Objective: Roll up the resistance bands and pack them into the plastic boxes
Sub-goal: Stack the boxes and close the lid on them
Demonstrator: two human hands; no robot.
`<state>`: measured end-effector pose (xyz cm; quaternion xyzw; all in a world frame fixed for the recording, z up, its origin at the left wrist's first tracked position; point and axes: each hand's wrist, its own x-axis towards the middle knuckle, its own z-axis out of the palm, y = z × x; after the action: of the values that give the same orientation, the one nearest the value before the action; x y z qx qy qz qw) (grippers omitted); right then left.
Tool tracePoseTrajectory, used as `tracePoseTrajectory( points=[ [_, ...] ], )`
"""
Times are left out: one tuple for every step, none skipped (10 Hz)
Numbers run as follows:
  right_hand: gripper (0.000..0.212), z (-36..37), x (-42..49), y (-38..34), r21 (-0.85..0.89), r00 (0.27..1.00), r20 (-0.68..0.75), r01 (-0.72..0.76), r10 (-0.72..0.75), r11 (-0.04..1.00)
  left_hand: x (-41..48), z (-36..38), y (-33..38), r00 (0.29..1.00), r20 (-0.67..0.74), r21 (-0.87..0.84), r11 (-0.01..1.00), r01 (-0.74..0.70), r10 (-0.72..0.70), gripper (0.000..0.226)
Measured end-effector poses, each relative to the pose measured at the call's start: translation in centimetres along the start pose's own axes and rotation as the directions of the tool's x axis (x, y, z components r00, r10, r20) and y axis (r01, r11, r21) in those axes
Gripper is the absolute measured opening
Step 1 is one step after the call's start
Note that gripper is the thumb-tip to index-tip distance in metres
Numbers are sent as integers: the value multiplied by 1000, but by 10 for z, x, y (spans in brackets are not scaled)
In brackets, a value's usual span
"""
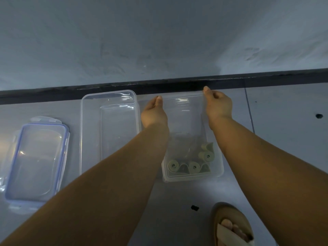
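I see a grey floor [284, 139] meeting a wall. The largest item is an empty clear plastic box [110, 132], left of centre. Just to its right is a second plastic box [186, 125], and a blue-rimmed lid [35, 160] lies flat at far left. My left hand [154, 112] and right hand [219, 105] grasp the second box's far corners, fingers [206, 90] curled on its rim. Rolled green resistance bands [193, 162] sit inside at its near end. A sandalled foot [230, 226] is at the lower right.

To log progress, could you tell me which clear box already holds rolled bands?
The right-hand box, gripped by the left hand and right hand, has green rolls inside; the middle box is empty.
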<state>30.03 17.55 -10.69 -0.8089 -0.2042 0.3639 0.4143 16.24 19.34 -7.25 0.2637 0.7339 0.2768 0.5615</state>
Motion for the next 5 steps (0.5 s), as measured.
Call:
tracePoseTrajectory(
  points=[
    [32, -1, 0, 0, 16, 1000, 12, -6, 6, 1000, 3, 0, -2, 1000, 15, 4, 1000, -11, 11, 33],
    [35, -5, -2, -2, -133, 997, 46, 62, -56, 989, 1, 0, -4, 999, 14, 18, 999, -33, 32, 40],
    [46, -16, -11, 5, -282, 991, 88, 125, -104, 951, -6, -3, -6, 999, 36, 148, 988, -44, 39, 51],
    [48, -33, -33, 26, -364, 987, 111, 149, -117, 919, -14, -9, -15, 996, 90, 277, 961, -19, -6, 50],
    [42, -47, -57, 46, -462, 982, 140, 176, -125, 869, -35, -17, -33, 992, 101, 340, 940, 34, -72, 44]
  ],
)
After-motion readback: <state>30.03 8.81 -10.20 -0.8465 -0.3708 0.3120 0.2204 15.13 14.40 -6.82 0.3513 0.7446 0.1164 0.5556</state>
